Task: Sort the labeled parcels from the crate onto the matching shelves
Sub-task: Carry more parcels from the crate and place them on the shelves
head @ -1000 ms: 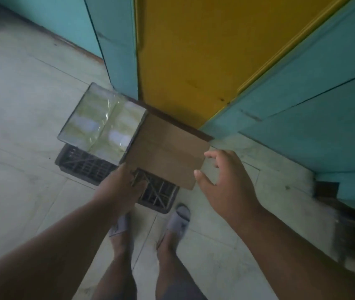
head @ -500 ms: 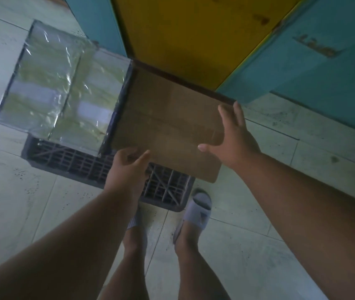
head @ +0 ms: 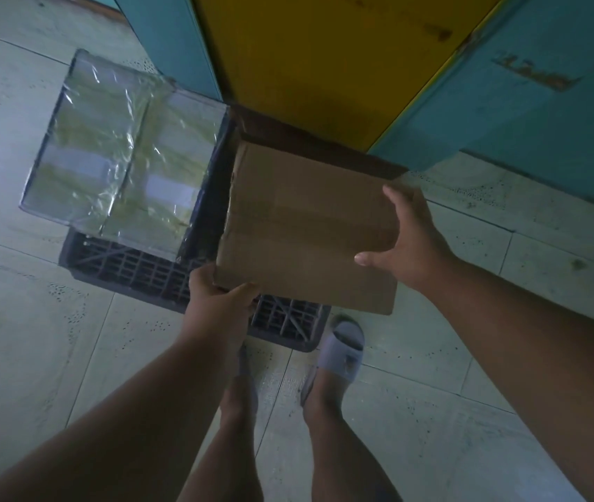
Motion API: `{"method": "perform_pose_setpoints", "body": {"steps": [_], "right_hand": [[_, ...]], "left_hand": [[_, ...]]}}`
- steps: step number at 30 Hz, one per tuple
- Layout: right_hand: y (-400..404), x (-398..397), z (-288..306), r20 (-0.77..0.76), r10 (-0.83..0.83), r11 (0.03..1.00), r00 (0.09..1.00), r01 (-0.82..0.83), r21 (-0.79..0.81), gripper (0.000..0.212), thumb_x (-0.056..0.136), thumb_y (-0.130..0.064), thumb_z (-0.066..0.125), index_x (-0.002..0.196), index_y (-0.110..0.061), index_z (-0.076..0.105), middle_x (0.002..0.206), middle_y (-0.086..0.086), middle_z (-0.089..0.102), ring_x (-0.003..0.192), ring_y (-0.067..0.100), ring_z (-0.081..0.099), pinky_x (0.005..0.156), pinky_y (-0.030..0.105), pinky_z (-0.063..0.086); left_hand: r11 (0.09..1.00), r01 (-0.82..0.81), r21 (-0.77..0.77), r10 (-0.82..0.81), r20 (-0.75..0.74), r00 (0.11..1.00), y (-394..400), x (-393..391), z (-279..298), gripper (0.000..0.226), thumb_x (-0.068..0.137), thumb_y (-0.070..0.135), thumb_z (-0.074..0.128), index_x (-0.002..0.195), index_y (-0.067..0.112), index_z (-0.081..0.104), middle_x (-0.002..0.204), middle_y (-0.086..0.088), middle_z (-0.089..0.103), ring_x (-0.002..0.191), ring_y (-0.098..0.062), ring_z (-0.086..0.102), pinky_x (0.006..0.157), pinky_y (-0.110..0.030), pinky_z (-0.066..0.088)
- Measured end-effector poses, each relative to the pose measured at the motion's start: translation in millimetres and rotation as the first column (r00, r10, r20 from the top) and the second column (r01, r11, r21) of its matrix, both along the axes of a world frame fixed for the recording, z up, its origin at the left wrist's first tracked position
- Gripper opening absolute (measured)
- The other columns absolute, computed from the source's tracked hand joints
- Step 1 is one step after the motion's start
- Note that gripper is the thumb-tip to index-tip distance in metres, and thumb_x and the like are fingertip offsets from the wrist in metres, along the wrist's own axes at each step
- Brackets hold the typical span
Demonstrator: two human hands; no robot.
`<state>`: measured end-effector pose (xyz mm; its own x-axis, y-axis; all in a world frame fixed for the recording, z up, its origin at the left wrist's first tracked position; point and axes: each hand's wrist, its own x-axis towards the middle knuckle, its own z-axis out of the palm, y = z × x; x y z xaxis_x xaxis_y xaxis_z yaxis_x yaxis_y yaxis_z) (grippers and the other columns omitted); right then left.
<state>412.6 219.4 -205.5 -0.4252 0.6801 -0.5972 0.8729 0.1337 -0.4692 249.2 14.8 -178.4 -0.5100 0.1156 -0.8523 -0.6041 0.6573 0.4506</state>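
A: Held over the right half of the dark plastic crate: a flat brown cardboard box, tilted, top face toward the camera.

B: Grip?

A: Left hand at the near left corner, thumb curled over the top face, fingers under the edge. Right hand on the right edge, fingers wrapped over the side, thumb stretched along the top face. Both hands clamped on the box, neither spread flat.

B: Remaining contents of the crate?

A: Two parcels in clear shiny wrap, side by side in the left half: left parcel and right parcel, each with a pale band across it. Labels too blurred to read.

B: Setting?

A: Pale tiled floor under the crate. Yellow panel directly behind the crate, teal panels on either side. Two feet in grey slippers just before the crate's near rim.
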Motion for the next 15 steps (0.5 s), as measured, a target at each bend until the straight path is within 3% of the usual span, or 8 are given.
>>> {"method": "perform_pose_setpoints", "body": {"steps": [3, 6, 10, 13, 15], "right_hand": [[-15, 10, 31, 0.006, -0.044, 0.999, 0.999, 0.044, -0.013, 0.109, 0.071, -0.032, 0.089, 0.155, -0.039, 0.018, 0.164, 0.005, 0.013, 0.144, 0.026, 0.034, 0.096, 0.028, 0.036], [-33, 17, 96, 0.029, -0.033, 0.999, 0.999, 0.032, 0.028, 0.107, 0.071, -0.035, 0.088, 0.154, -0.038, 0.022, 0.158, 0.008, 0.024, 0.138, 0.027, 0.041, 0.092, 0.027, 0.039], [-50, 22, 209, -0.032, 0.003, 0.988, 0.999, 0.002, 0.152, 0.107, 0.069, -0.040, 0.089, 0.154, -0.037, 0.023, 0.156, 0.010, 0.026, 0.140, 0.029, 0.038, 0.106, 0.042, 0.044], [-58, 23, 291, -0.116, 0.054, 0.965, 0.992, -0.022, 0.262, 0.107, 0.070, -0.040, 0.088, 0.154, -0.034, 0.023, 0.157, 0.009, 0.026, 0.141, 0.028, 0.035, 0.107, 0.040, 0.041], [-62, 22, 342, -0.184, 0.076, 0.952, 0.980, -0.017, 0.307, 0.108, 0.071, -0.039, 0.087, 0.155, -0.033, 0.020, 0.157, 0.009, 0.026, 0.142, 0.028, 0.034, 0.106, 0.039, 0.041]], "left_hand": [[0.995, 0.102, 0.019, -0.103, 0.050, 0.993, -13, 1, 36, 0.052, 0.084, 0.007, 0.073, 0.121, 0.029, 0.045, 0.110, -0.001, 0.062, 0.106, -0.024, 0.062, 0.098, -0.048, 0.052], [0.991, 0.125, 0.043, -0.128, 0.083, 0.988, -34, 0, 97, 0.040, 0.089, 0.001, 0.067, 0.116, 0.025, 0.051, 0.114, -0.006, 0.062, 0.107, -0.025, 0.061, 0.093, -0.042, 0.051], [0.985, 0.128, 0.115, -0.136, 0.064, 0.989, -51, 4, 209, 0.033, 0.092, -0.006, 0.058, 0.098, 0.026, 0.060, 0.108, -0.005, 0.062, 0.107, -0.026, 0.059, 0.088, -0.041, 0.050], [0.972, 0.163, 0.172, -0.164, -0.007, 0.986, -54, 10, 293, 0.039, 0.096, -0.007, 0.052, 0.072, 0.015, 0.072, 0.083, -0.003, 0.070, 0.090, -0.023, 0.062, 0.089, -0.043, 0.048], [0.967, 0.168, 0.193, -0.156, -0.073, 0.985, -57, 9, 338, 0.027, 0.099, -0.003, 0.051, 0.079, 0.011, 0.064, 0.090, -0.007, 0.068, 0.089, -0.025, 0.063, 0.092, -0.044, 0.050]]}}
